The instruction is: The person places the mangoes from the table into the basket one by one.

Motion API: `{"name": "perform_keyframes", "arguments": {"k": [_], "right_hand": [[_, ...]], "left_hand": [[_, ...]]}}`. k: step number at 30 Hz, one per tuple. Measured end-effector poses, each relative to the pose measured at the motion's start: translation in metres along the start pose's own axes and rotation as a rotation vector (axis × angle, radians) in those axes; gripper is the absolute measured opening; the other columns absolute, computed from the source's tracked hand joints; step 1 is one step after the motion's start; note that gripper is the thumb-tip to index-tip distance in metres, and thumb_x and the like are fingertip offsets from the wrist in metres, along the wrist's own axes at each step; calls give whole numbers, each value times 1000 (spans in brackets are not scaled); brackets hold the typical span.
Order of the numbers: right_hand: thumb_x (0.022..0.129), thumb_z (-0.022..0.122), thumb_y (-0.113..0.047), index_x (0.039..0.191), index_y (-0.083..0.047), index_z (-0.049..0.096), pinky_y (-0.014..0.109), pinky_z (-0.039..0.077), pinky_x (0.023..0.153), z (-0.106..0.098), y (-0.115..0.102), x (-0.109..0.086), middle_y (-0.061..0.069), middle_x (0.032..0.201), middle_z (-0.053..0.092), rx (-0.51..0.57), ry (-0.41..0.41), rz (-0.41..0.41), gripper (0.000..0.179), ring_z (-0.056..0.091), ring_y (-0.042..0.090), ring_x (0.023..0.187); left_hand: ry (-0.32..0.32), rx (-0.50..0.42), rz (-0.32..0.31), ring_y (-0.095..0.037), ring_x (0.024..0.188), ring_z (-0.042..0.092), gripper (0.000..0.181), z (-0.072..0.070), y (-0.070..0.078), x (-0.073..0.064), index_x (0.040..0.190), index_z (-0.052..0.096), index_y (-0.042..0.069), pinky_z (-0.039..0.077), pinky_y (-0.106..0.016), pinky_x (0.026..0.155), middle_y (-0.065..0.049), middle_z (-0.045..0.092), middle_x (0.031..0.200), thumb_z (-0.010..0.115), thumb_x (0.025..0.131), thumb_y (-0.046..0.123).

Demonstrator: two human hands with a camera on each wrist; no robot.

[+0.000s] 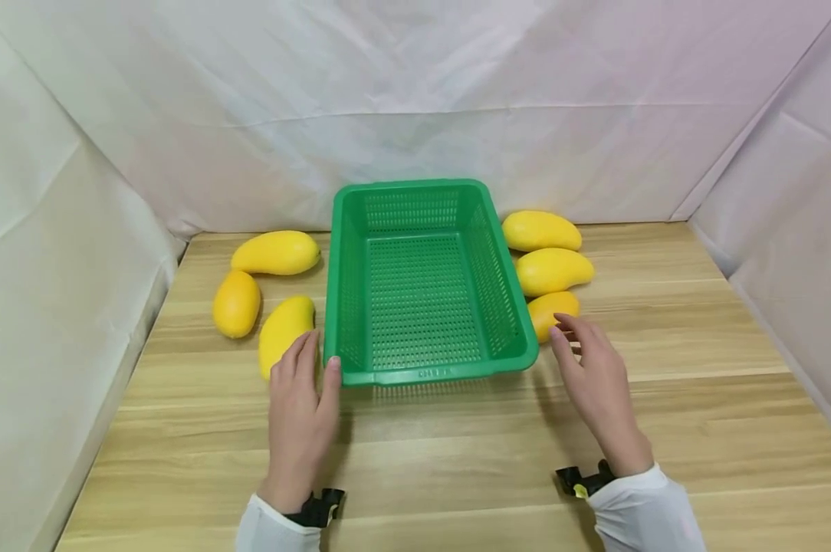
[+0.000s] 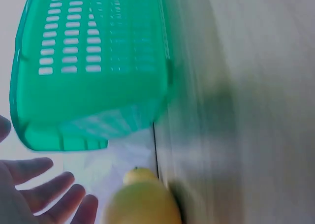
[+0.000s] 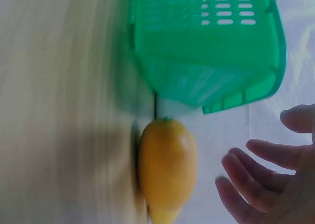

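A green plastic basket (image 1: 424,303) with slotted walls stands in the middle of the table, its inside bare. My left hand (image 1: 300,422) is by its front left corner, thumb overlapping the rim in the head view. In the left wrist view the relaxed fingers (image 2: 51,192) are spread beside the basket and hold nothing. A yellow mango (image 1: 286,333) lies just beyond that hand. On the other side my right hand (image 1: 598,387) hovers off the basket's front right corner, fingers loosely bent and holding nothing. Its fingertips overlap an orange-yellow mango (image 1: 552,314) in the head view.
Two more mangoes lie at the left, one long (image 1: 277,253) and one rounder (image 1: 237,304). Right of the basket two others (image 1: 555,271) (image 1: 542,231) lie side by side. White cloth (image 1: 415,146) hangs behind and along both sides of the wood-grain table (image 1: 443,475).
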State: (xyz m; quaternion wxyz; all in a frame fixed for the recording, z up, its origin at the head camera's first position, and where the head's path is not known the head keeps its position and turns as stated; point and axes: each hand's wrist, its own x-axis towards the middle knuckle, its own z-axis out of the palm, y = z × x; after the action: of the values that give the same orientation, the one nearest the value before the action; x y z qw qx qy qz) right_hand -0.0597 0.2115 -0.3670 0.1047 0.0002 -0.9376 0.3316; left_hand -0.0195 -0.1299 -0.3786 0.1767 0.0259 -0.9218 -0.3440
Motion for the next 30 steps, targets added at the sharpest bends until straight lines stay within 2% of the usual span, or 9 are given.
{"name": "perform_keyframes", "arguments": {"k": [6,11,14,18,21,24,27,30], "right_hand": [[92,37,-48,127,-12,48,37,44,68,5,-12,7,5,93,59,83,-87,52,52,55,20,81],[88,43,-52,131,-13,43,31,42,54,15,-15,7,3,75,57,141,-200,113,58,53,18,63],[88,46,-49,132,-14,42,30,41,50,22,-15,6,5,71,56,213,-256,173,57,52,20,57],[89,49,-38,130,-16,44,28,38,45,28,-16,7,8,64,53,321,-258,222,46,48,19,49],[88,52,-31,130,-15,44,26,34,40,29,-16,9,8,57,49,393,-256,252,45,41,14,42],[87,56,-28,130,-14,43,23,29,36,28,-17,9,6,52,46,492,-267,286,47,35,10,37],[88,56,-21,131,-9,42,20,28,35,23,-27,9,5,49,45,576,-283,298,47,35,9,35],[88,55,-20,131,-8,41,19,27,33,25,-26,9,7,49,47,640,-285,299,47,36,10,34]], "left_hand": [[-41,-16,-68,-24,121,36,60,9,9,6,139,30,9,29,-42,97,-8,37,136,41,91,42],[-72,-4,-86,-22,123,36,60,13,11,6,142,23,11,31,-42,96,-7,35,138,44,92,35],[-86,-10,-91,-20,125,33,59,14,10,5,143,18,14,31,-42,97,-5,32,141,44,92,29],[-88,-33,-75,-19,127,29,59,15,9,5,144,12,15,28,-41,99,-5,28,143,42,93,22],[-97,-41,-70,-19,127,29,59,16,11,5,144,10,15,28,-41,99,-7,27,143,40,94,22],[-87,-32,-76,-21,125,32,58,17,12,5,144,11,14,31,-42,97,-8,28,142,39,94,22],[-66,-14,-87,-24,120,39,57,19,12,6,144,13,14,35,-44,92,-9,32,140,39,94,23],[-58,-1,-94,-25,117,42,57,19,12,7,144,14,15,38,-45,89,-8,33,140,38,93,25]]}}
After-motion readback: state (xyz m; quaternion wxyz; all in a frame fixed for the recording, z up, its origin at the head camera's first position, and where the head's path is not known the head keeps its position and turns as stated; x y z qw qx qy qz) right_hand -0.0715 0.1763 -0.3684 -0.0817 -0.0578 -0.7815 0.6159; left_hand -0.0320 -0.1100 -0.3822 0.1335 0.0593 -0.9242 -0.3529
